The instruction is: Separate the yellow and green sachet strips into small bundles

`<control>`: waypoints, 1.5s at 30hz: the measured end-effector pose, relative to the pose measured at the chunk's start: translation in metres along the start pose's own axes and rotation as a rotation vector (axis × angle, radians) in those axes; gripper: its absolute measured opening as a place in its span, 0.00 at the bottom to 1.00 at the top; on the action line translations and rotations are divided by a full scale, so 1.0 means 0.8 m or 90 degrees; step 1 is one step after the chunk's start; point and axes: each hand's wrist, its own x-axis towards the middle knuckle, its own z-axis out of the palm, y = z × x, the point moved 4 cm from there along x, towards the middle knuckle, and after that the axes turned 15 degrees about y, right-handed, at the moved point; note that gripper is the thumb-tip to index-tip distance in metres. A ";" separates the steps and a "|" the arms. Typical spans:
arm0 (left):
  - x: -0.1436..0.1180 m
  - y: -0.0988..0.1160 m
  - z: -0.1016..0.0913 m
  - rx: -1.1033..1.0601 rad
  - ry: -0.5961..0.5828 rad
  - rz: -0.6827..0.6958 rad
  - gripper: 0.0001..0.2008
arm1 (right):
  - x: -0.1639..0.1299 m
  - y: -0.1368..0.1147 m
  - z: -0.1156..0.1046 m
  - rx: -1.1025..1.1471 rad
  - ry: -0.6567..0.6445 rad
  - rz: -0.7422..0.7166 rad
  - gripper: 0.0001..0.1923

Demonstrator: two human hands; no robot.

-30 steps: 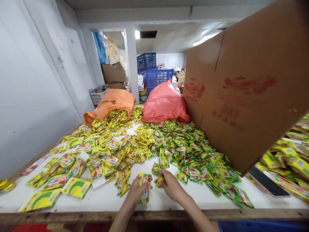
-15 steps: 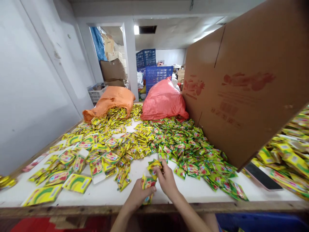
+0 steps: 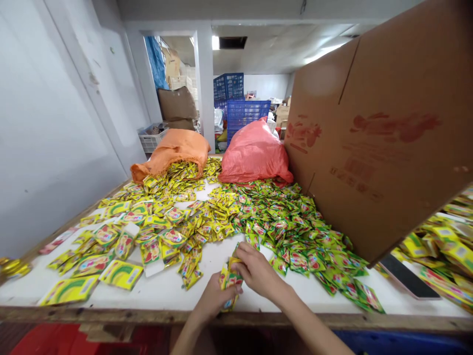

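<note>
Gripping a small stack of yellow-and-green sachets [image 3: 228, 286] at the near edge of the white table [image 3: 166, 296], the left hand [image 3: 214, 298] is curled round the stack from below, while the right hand [image 3: 254, 271] pinches one more sachet against its top with thumb and fingertips. These foil packets look light, thin and glossy, so they probably slide over one another; a firm squeeze across the flat faces, with fingers wrapped over the edges, seems the surest hold. They flex rather than break, though a loose stack could fan out. Heaps of loose sachets [image 3: 281, 227] lie just beyond, before an orange sack [image 3: 177, 148], a pink sack [image 3: 254, 153] and a tilted cardboard box [image 3: 388, 128].
</note>
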 end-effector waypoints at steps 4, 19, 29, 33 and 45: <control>-0.002 0.003 -0.001 -0.003 0.003 -0.001 0.09 | 0.010 -0.013 -0.005 -0.030 -0.041 -0.037 0.06; 0.001 -0.008 -0.003 -0.038 -0.044 -0.010 0.15 | -0.002 0.015 -0.004 0.071 -0.108 -0.005 0.09; 0.002 -0.011 -0.001 0.005 -0.041 0.035 0.07 | 0.002 -0.018 0.018 0.010 -0.001 -0.069 0.07; 0.000 -0.008 -0.006 0.020 -0.006 0.056 0.07 | -0.007 -0.019 0.044 0.087 0.126 -0.006 0.07; 0.007 0.004 -0.001 -0.042 -0.033 0.159 0.12 | -0.024 0.001 0.025 -0.011 0.166 0.093 0.07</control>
